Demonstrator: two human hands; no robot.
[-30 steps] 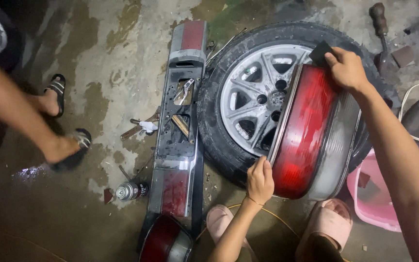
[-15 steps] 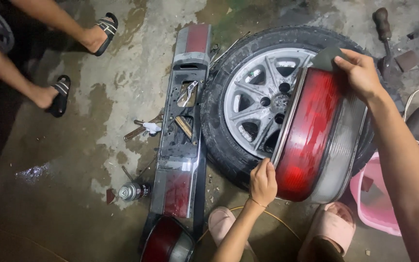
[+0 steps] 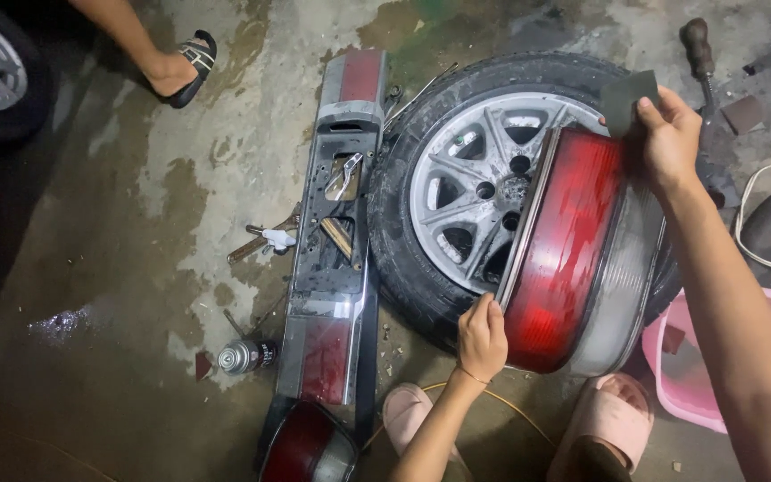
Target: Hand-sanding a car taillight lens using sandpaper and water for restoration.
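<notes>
A red and clear car tail light (image 3: 573, 254) rests tilted on a wheel with a silver alloy rim (image 3: 466, 192) that lies flat on the concrete floor. My left hand (image 3: 482, 337) grips the light's lower left edge. My right hand (image 3: 667, 138) is at the light's top end and pinches a small dark square sheet of sandpaper (image 3: 628, 94) against it.
A long rear trim panel with red lenses (image 3: 332, 268) lies left of the wheel, another tail light (image 3: 310, 446) at its near end. A small spray can (image 3: 243, 355) and tools (image 3: 265, 239) lie beside it. A pink tub (image 3: 725, 357) stands at right. Another person's sandalled foot (image 3: 185, 62) is top left.
My right hand has slid the sandpaper up past the top end of the tail light. The other person's feet have stepped away toward the top left; only one foot remains in view.
</notes>
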